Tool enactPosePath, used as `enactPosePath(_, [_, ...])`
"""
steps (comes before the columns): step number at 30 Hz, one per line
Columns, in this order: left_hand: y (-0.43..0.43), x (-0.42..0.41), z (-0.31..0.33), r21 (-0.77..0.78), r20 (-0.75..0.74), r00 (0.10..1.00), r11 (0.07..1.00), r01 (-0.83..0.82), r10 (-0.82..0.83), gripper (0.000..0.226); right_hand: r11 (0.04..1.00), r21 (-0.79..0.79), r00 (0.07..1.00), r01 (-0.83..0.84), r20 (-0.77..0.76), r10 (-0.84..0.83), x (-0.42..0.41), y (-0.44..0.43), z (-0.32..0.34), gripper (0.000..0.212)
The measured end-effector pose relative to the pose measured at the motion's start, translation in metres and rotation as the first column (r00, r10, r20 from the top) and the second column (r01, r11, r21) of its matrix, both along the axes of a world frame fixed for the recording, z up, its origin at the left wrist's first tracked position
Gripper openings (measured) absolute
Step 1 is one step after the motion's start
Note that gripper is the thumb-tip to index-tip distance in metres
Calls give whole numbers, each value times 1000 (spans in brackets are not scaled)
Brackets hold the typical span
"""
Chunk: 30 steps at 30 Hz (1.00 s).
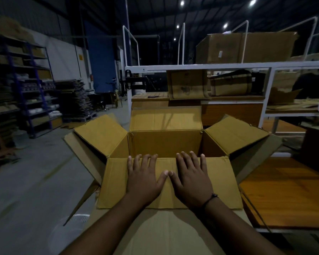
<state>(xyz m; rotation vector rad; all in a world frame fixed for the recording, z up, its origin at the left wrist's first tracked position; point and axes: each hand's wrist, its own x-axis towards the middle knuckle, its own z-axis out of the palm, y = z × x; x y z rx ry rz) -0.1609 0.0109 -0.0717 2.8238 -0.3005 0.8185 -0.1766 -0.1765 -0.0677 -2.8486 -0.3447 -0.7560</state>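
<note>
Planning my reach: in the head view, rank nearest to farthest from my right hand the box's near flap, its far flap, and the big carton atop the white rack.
1. Near flap: under the right hand, touching.
2. Far flap: across the opening, raised.
3. Big carton: atop the white rack, back right.

Box (166, 142) – matt brown corrugated cardboard; table (287, 196) – glossy orange wood veneer; rack (228, 66) – white-painted metal.
</note>
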Motion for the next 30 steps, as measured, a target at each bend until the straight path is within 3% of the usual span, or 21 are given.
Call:
enactPosePath(9, [-9,-4,14,26,-23,998,997,67,-66,69,994,82,995,-74,-55,79,-1,-13,16,77])
enactPosePath(14, [-22,1,18,25,-23,993,993,116,-115,63,997,62,996,-52,-71,57,7,-21,21,65])
enactPosePath(22, [-23,6,2,31,76,990,992,119,-121,55,1000,-17,999,-2,42,3,4,-21,2,61])
enactPosePath(30, [-26,6,12,-18,53,991,992,127,-126,51,998,37,997,-52,-48,54,1,-26,19,61])
